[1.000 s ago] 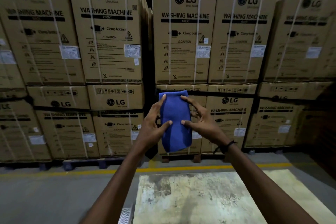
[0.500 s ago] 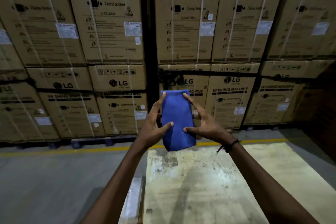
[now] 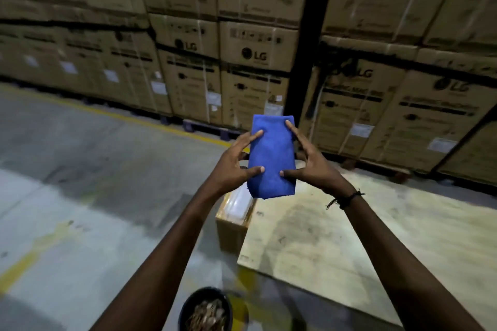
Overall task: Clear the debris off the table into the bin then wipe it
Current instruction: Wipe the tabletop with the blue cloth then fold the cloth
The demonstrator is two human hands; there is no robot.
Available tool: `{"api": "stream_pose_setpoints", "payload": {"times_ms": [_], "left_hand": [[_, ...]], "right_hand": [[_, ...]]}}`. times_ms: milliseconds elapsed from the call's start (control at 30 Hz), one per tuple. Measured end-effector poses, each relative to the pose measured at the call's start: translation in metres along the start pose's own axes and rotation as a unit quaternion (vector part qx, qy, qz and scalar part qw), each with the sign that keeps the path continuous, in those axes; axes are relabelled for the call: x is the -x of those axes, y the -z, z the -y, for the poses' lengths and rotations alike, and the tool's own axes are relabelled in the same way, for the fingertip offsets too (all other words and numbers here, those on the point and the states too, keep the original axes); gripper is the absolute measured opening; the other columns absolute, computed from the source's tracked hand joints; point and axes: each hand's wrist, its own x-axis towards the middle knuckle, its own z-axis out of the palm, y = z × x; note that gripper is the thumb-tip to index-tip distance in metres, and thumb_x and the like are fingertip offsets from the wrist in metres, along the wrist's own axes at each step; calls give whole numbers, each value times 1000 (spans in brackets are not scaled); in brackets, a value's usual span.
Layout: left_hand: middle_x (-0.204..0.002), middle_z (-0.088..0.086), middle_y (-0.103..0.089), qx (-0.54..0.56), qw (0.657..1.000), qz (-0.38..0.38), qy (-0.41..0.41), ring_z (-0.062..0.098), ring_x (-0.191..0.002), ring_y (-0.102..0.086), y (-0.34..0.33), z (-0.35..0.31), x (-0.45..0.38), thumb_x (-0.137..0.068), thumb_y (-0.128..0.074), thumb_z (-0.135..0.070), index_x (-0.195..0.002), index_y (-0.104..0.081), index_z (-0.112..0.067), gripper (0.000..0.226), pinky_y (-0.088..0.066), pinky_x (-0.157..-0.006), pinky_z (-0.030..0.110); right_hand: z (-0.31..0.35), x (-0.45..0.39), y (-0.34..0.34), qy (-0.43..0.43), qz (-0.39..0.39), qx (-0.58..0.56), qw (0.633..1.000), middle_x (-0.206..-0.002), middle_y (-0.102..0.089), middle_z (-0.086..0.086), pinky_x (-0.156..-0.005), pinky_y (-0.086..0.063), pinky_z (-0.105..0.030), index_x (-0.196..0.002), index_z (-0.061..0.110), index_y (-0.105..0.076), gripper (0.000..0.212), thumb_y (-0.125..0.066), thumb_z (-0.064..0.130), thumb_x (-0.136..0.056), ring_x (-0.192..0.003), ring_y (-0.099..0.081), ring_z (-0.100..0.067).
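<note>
A folded blue cloth (image 3: 271,156) is held upright in front of me, above the far left corner of the table (image 3: 349,244). My left hand (image 3: 234,164) pinches its left edge between thumb and fingers. My right hand (image 3: 309,164) pinches its right edge the same way. The table top is a pale, stained board. On the floor at the bottom of the view stands a black round bin (image 3: 205,309) with brownish debris inside.
A cardboard box (image 3: 232,226) with a plastic-wrapped top stands against the table's left side. Stacked washing-machine cartons (image 3: 252,56) on pallets wall off the far side. Grey concrete floor (image 3: 80,183) with yellow lines spreads to the left.
The view has swung down and to the left, bringing the bin and the cardboard box into sight. Both hands keep the same hold on the cloth.
</note>
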Motion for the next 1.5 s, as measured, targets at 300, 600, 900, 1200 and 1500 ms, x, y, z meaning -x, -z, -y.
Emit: {"api": "stream_pose_setpoints", "payload": {"times_ms": [300,600,900,1200,1500], "left_hand": [[-160,-9,-40,-20,994,-76,80,5,-143,-46,62,40,102,-86,-82,-15,-156,-48,-27,79,-53,-103,27],[-161,3,-39,-95,988,-40,113,16,-143,-44,133,122,120,-85,-82,-13,-159,-43,-23,84,-48,-98,11],[-160,6,-39,-102,982,81,133,24,-140,-48,147,203,65,-85,-80,-9,-159,-43,-22,84,-52,-106,39],[-163,17,-31,-133,960,157,189,34,-143,-45,100,277,-20,-85,-81,-10,-160,-39,-16,87,-47,-111,42],[-164,23,-28,-167,936,197,238,37,-148,-39,37,398,-90,-83,-81,-6,-158,-40,-7,85,-29,-116,27]], "right_hand": [[-4,-6,-113,1,51,-32,998,-162,-39,14,-102,-58,-44,-158,33,-41,97,-88,1,-79,-125,-65,-9],[-24,-47,-217,-24,-5,11,1000,-156,-46,11,-98,-59,-41,-152,38,-48,91,-86,4,-77,-132,-60,-18],[-71,-82,-254,-104,-81,77,988,-159,-46,-6,-108,-52,-44,-154,26,-49,89,-81,10,-72,-145,-47,-23],[-150,-143,-231,-216,-52,116,968,-159,-44,-13,-112,-47,-50,-157,15,-44,89,-77,21,-74,-142,-47,-33],[-279,-213,-230,-327,-30,166,930,-151,-50,-22,-108,-39,-37,-151,1,-47,98,-58,31,-59,-137,-50,-39]]}}
